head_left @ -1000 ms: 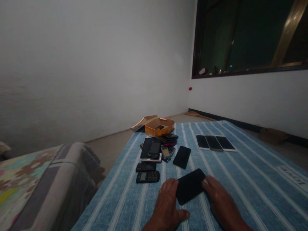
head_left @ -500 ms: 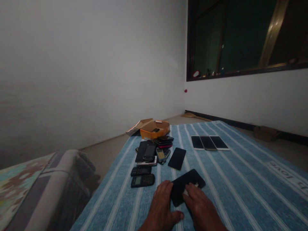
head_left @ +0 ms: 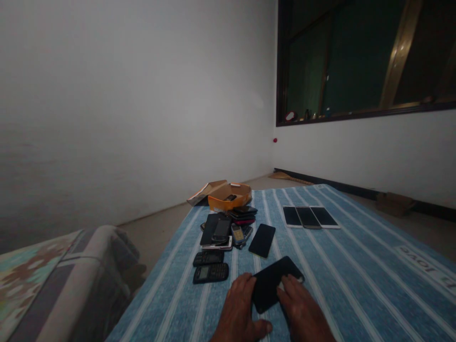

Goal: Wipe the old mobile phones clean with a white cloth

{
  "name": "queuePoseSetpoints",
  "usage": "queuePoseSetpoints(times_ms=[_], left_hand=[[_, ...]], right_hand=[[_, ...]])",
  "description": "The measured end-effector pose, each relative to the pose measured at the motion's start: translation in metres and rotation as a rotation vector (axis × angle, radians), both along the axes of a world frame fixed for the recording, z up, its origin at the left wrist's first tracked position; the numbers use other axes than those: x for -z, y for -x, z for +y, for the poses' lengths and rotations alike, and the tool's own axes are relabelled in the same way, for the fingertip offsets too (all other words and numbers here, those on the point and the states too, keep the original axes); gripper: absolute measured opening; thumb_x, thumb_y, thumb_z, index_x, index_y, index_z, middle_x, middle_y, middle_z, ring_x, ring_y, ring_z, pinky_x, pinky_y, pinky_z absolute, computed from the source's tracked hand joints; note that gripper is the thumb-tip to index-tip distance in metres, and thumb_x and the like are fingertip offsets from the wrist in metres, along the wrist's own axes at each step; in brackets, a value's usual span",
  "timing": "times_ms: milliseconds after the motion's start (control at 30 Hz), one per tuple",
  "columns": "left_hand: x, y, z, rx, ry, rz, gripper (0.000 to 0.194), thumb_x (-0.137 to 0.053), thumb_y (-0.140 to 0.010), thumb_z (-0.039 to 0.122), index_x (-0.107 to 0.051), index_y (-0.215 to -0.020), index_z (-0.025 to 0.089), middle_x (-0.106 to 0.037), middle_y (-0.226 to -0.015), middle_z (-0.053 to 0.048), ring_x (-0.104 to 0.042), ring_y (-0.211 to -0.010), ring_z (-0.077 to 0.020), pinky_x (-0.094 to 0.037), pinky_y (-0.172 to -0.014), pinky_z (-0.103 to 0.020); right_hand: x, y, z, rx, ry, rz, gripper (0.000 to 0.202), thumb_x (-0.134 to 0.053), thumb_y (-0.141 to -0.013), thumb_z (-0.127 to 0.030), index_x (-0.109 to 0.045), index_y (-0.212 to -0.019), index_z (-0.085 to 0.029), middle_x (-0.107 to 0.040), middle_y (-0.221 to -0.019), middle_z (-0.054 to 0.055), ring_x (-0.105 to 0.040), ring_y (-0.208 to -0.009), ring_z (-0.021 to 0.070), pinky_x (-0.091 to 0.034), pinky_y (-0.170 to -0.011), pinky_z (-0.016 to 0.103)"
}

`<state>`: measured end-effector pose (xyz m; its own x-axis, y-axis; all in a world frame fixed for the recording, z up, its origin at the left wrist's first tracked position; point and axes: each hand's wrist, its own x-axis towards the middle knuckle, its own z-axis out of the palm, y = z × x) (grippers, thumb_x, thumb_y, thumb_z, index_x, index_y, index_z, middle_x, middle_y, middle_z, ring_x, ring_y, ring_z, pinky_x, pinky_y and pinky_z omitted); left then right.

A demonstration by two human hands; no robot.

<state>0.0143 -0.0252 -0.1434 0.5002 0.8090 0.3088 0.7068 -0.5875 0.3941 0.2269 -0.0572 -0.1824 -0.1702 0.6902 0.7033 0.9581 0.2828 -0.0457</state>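
A dark smartphone (head_left: 268,284) lies slanted on the blue striped cloth (head_left: 171,304) in front of me. My left hand (head_left: 239,306) steadies its left end, fingers against the edge and thumb apart below. My right hand (head_left: 301,304) presses down over the phone's right part, its fingers bent around a small whitish scrap, perhaps tissue or cloth, mostly hidden beneath them. Just beyond is another dark smartphone (head_left: 262,240) lying flat. To the left sit two black keypad phones (head_left: 211,273), one behind the other.
Behind the keypad phones is a pile of phones (head_left: 221,228). An open orange box (head_left: 228,204) with a phone inside stands at the far end. Three smartphones lie side by side (head_left: 309,217) at the far right. A draped blanket (head_left: 85,266) is at left.
My right hand has slid slightly to the right across the phone, with the whitish scrap under its fingers. My left hand stays at the phone's left end. The view has tilted up slightly.
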Motion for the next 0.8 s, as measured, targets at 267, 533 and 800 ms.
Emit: queuePoseSetpoints(times_ms=[267,533,800], left_hand=[[-0.006,-0.003,-0.003,0.006,0.031,-0.005,0.094,-0.087,-0.053,0.031,-0.050,-0.138,0.017,-0.049,-0.144,-0.021,-0.044,-0.134,-0.0410,-0.039,-0.108,-0.058],[-0.008,-0.005,-0.004,-0.012,0.092,-0.013,0.095,-0.087,-0.051,0.028,-0.049,-0.138,0.014,-0.045,-0.147,-0.023,-0.041,-0.135,-0.0425,-0.037,-0.109,-0.059],[0.004,-0.001,0.000,0.030,0.000,-0.056,0.091,-0.085,-0.055,0.039,-0.050,-0.137,0.018,-0.050,-0.143,-0.021,-0.047,-0.131,-0.0422,-0.041,-0.105,-0.060]], right_hand=[[-0.002,0.002,0.002,-0.143,-0.051,-0.068,0.044,-0.053,-0.070,-0.002,-0.068,-0.106,-0.022,-0.069,-0.117,0.010,-0.064,-0.110,0.0283,-0.052,-0.090,0.038],[-0.016,-0.040,0.005,0.058,0.045,-0.037,0.058,-0.039,-0.069,0.007,-0.069,-0.110,-0.021,-0.070,-0.115,0.010,-0.065,-0.108,0.0248,-0.050,-0.093,0.037],[-0.002,-0.021,0.005,-0.212,-0.070,-0.249,0.050,-0.052,-0.070,-0.002,-0.064,-0.114,-0.022,-0.068,-0.120,0.010,-0.064,-0.109,0.0260,-0.050,-0.087,0.033]])
